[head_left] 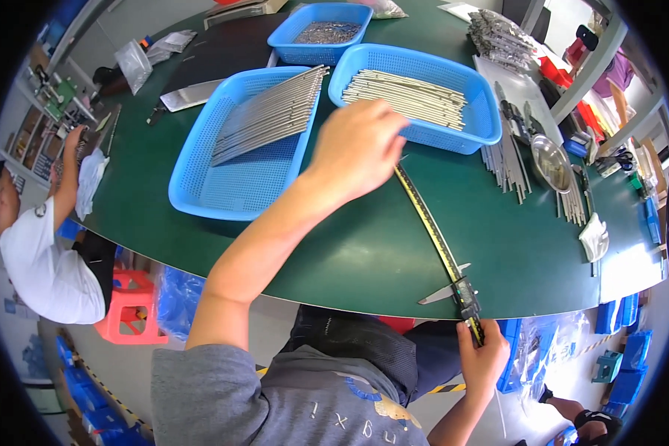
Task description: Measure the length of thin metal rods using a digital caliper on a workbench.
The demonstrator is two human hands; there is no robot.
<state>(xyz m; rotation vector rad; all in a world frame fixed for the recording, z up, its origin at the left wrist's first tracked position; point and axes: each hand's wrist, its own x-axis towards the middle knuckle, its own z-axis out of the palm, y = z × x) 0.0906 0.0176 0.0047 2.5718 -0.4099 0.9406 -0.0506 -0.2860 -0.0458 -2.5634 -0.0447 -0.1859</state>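
Note:
My left hand (358,145) is raised over the table, just in front of the right blue basket (490,126). Its fingers are curled together, and whatever they pinch is hidden. Near the table's front edge, my right hand (485,353) grips one end of a long caliper (432,223) with a yellow and black beam. The caliper's jaws point left, and its far end reaches up beside my left hand. Thin metal rods (409,97) lie in the right basket. In the left blue basket (234,197), a row of longer rods (271,111) leans at a slant.
A third blue basket (279,48) with small metal pieces stands at the back. To the right are loose rods (507,167), a metal bowl (551,163), knife-like tools (509,111) and a white glove (594,238). A co-worker (48,260) sits left near a red stool (132,308).

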